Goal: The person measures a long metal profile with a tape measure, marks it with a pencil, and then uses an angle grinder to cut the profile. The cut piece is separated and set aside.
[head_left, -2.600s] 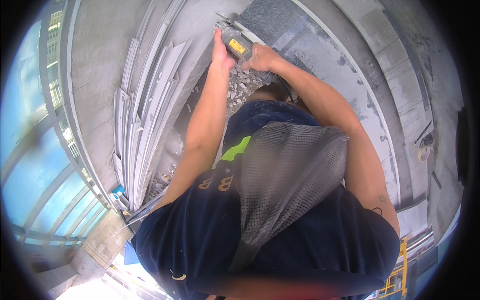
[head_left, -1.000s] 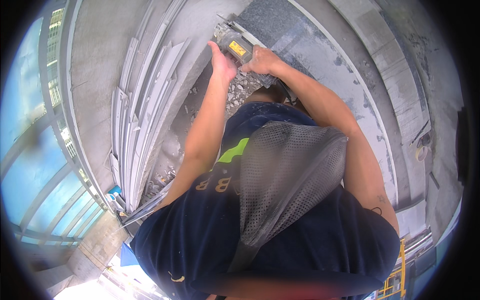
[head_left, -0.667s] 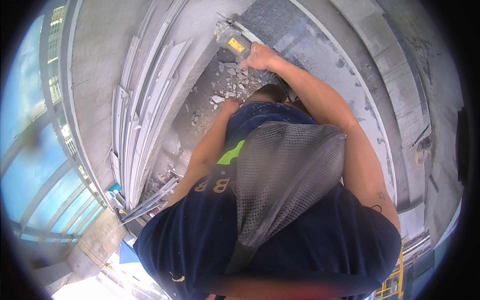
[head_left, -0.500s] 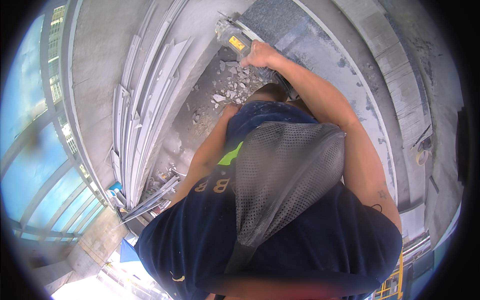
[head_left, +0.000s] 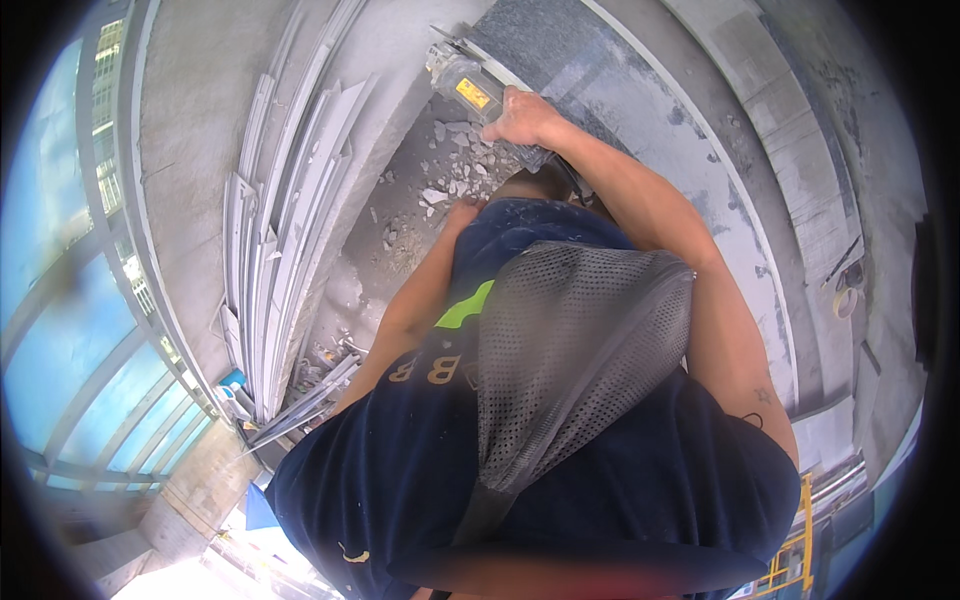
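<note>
A dust-coated power tool, by its look an angle grinder (head_left: 470, 90) with a yellow label, lies along the left edge of a dark grey stone slab (head_left: 530, 40). My right hand (head_left: 525, 118) is wrapped round its body, the arm reaching in from the right. Its working end points to the far left, and the disc cannot be made out clearly. Pale dust covers much of the slab's surface. My left hand (head_left: 464, 213) is at the side of my dark blue shorts, near my leg. Its fingers are mostly hidden.
Broken stone chips (head_left: 455, 175) litter the ground left of my legs. Long metal strips (head_left: 290, 220) lie along the left, beside a pale ledge. A roll of tape (head_left: 844, 303) sits at the right. A grey mesh bag (head_left: 580, 340) hangs over my chest.
The grinder and my right hand have shifted very slightly toward me in the picture, still at the slab's edge. My grip looks the same, and my left hand stays beside my leg.
</note>
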A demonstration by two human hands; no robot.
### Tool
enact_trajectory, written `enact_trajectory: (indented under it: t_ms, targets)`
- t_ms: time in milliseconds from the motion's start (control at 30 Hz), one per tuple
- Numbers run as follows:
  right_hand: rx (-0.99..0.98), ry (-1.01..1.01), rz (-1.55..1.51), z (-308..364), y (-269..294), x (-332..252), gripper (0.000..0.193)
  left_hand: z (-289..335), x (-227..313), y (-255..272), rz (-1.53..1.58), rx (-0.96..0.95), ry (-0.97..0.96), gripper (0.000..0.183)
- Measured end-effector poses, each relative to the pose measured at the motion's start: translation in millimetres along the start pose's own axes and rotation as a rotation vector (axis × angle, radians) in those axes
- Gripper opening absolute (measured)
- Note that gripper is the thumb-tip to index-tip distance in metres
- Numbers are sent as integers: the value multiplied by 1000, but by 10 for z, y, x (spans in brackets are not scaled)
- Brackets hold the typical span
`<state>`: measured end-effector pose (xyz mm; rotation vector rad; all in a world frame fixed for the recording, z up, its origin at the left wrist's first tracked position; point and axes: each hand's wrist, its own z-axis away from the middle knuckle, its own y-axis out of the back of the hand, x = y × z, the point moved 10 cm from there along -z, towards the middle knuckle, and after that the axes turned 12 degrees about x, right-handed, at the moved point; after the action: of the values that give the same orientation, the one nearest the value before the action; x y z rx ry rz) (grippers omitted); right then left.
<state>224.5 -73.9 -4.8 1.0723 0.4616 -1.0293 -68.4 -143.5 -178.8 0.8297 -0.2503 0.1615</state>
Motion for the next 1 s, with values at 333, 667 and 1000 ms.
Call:
enact_trajectory:
  t_ms: [333,667,1000]
  targets:
    - [18,25,26,74,4,29,84,-5,69,-38,-132,-9,-131,46]
    - [38,21,11,130,1,84,82,-20,421,451,579,157,274,44]
    - [10,-2,-18,53,11,31,83,-546,2123,1624,1303,204,72,60]
